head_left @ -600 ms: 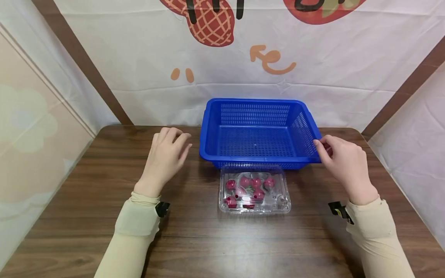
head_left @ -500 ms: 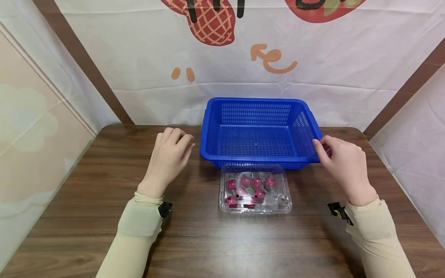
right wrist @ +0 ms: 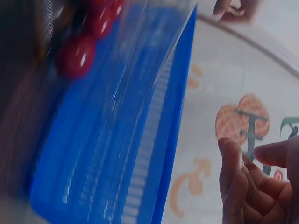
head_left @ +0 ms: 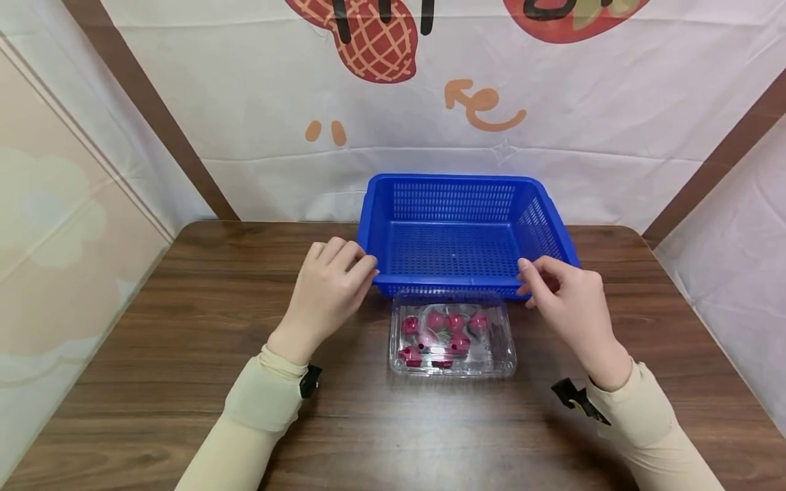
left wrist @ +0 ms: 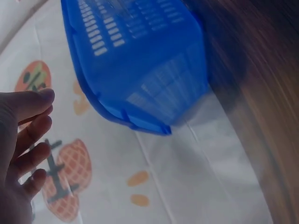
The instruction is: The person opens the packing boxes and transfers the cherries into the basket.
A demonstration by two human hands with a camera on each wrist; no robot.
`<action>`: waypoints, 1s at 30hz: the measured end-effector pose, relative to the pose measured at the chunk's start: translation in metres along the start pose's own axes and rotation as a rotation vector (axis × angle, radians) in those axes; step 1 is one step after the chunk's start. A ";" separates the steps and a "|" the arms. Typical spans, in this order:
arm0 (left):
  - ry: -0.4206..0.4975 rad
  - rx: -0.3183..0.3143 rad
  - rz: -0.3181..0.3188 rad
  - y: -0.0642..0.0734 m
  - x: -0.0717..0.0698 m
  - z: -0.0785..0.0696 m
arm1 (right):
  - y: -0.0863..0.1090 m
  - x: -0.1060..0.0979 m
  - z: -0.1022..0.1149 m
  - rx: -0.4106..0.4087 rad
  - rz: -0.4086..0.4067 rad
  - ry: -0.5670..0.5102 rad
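Note:
A clear plastic clamshell box (head_left: pixel 485 371) lies on the table in front of a blue plastic basket (head_left: pixel 453 252). Through its lid show several shiny red round fruits (head_left: pixel 456 322) and a bit of green. My left hand (head_left: pixel 328 293), fingers loosely bent, hovers by the basket's front left corner. In the left wrist view the left fingers (left wrist: pixel 36 154) are spread apart from the basket (left wrist: pixel 159 88). Over the front rim, right of its middle, my right hand (head_left: pixel 568 307) hangs with loosely curled fingers. It holds nothing in the right wrist view, where the fruits (right wrist: pixel 77 56) appear beside the basket (right wrist: pixel 88 158).
The dark wooden table (head_left: pixel 393 436) ends behind the basket at a white cloth (head_left: pixel 258 123) with printed figures. More cloth (head_left: pixel 55 225) hangs along the left side. Each sleeve carries a dark strap piece at the wrist.
My right hand has come off the basket's right rim and moved left, over the front rim. My left hand has moved right to the basket's front left corner. Box and basket have stayed in place.

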State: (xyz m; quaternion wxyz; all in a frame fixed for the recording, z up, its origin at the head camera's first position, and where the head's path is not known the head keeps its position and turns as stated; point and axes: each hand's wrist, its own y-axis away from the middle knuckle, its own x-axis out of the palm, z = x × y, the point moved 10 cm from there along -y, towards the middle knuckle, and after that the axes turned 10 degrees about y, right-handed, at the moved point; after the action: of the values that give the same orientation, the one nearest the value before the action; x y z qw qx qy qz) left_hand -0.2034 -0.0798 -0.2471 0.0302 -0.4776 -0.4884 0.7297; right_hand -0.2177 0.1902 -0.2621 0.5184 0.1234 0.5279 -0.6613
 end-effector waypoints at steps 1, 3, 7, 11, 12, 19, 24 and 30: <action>0.000 0.007 0.004 0.000 0.000 -0.003 | 0.001 0.004 0.002 0.011 0.017 -0.028; 0.003 0.024 0.008 -0.001 0.000 -0.009 | 0.003 0.012 0.006 0.028 0.056 -0.074; 0.010 0.072 0.042 -0.002 0.003 -0.022 | 0.006 0.031 0.018 0.038 0.147 -0.124; 0.046 0.125 0.121 -0.001 0.012 -0.036 | 0.010 0.045 0.029 0.061 0.237 -0.209; 0.064 0.137 0.141 -0.001 0.013 -0.040 | 0.011 0.048 0.032 0.069 0.262 -0.236; 0.215 0.197 0.245 0.002 0.021 -0.057 | 0.026 0.081 0.047 0.123 0.541 -0.384; 0.287 0.214 0.285 0.006 0.026 -0.063 | 0.034 0.098 0.058 0.112 0.645 -0.433; 0.347 0.225 0.322 0.013 0.034 -0.067 | 0.040 0.113 0.071 0.117 0.731 -0.509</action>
State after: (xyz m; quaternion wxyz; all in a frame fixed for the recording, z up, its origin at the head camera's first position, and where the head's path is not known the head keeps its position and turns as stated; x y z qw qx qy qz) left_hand -0.1680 -0.0232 -0.2835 0.0499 -0.6608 -0.3091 0.6822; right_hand -0.2067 0.0728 -0.3366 0.8236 0.1645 0.2668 -0.4727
